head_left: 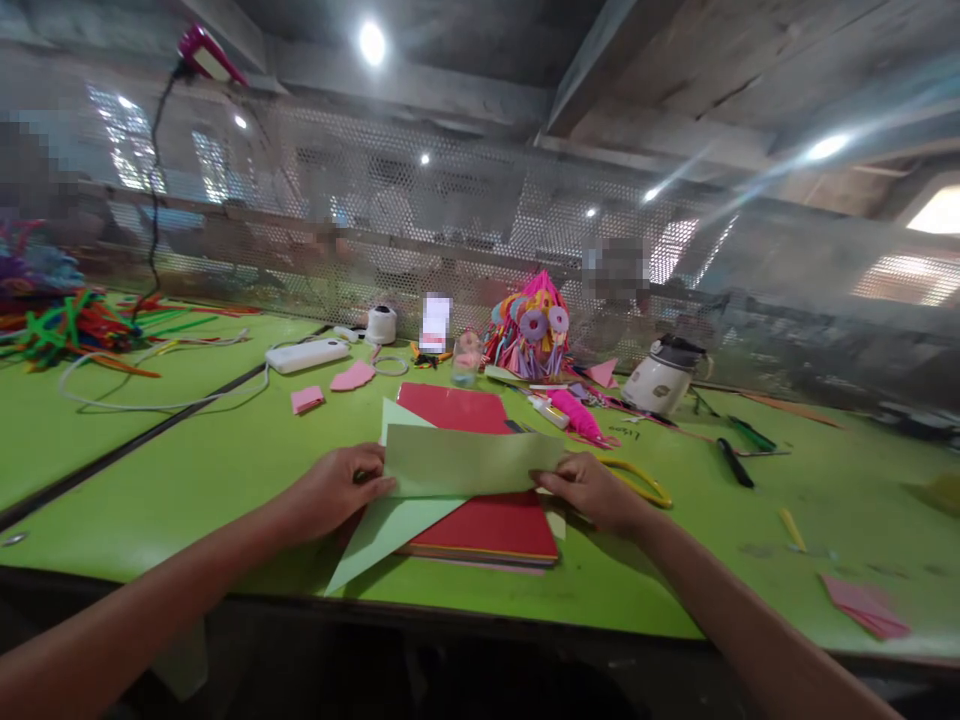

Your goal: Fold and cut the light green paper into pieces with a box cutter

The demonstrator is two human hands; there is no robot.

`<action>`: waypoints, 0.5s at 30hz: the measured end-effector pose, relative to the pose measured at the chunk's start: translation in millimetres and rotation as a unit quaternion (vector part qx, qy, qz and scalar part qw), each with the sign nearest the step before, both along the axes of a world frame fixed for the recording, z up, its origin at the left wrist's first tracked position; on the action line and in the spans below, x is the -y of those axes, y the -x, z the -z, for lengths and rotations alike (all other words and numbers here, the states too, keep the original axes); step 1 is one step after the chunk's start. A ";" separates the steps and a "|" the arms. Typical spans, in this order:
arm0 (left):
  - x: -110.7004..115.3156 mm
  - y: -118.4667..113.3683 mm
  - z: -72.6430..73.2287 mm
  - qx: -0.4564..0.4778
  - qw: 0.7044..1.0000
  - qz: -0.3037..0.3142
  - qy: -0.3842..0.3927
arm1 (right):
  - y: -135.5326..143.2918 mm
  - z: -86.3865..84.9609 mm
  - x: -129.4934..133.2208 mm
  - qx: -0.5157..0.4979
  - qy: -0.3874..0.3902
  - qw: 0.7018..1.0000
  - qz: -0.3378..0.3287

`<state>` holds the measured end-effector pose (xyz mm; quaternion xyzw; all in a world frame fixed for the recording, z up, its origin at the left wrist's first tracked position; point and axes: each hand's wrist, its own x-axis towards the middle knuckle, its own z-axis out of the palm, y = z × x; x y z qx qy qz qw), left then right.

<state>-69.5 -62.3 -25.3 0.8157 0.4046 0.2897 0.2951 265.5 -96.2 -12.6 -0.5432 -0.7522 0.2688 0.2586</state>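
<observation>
A folded strip of pale green paper [465, 462] is stretched between my two hands, above a stack of red paper [495, 530]. My left hand [337, 490] pinches its left end, thumb in front. At the right end, my right hand [589, 488] grips the strip between thumb and fingers. Beneath the strip, a light green sheet [397, 535] lies slanted across the stack, with a pointed corner reaching toward the table's front edge. Part of the red stack shows behind the strip.
Yellow-handled scissors [652, 488] lie right of my right hand. Further back are a white mug [664, 378], a colourful tasselled ornament [536, 330], a pink yarn bundle [577, 415], a phone [436, 322] and a white power strip [307, 355]. Pipe cleaners [82, 330] lie at far left.
</observation>
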 end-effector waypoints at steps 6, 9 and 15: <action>-6.6 -3.4 2.0 -0.016 0.999 -0.046 -0.002 | 10.7 5.2 -9.6 0.013 -0.043 0.994 0.100; -7.4 -5.3 1.3 -0.024 0.998 -0.059 -0.006 | 17.6 4.5 -12.2 0.026 -0.075 0.989 0.120; -5.6 -7.7 1.9 -0.033 0.998 -0.056 -0.016 | 23.4 1.6 -12.6 0.065 -0.095 0.984 0.136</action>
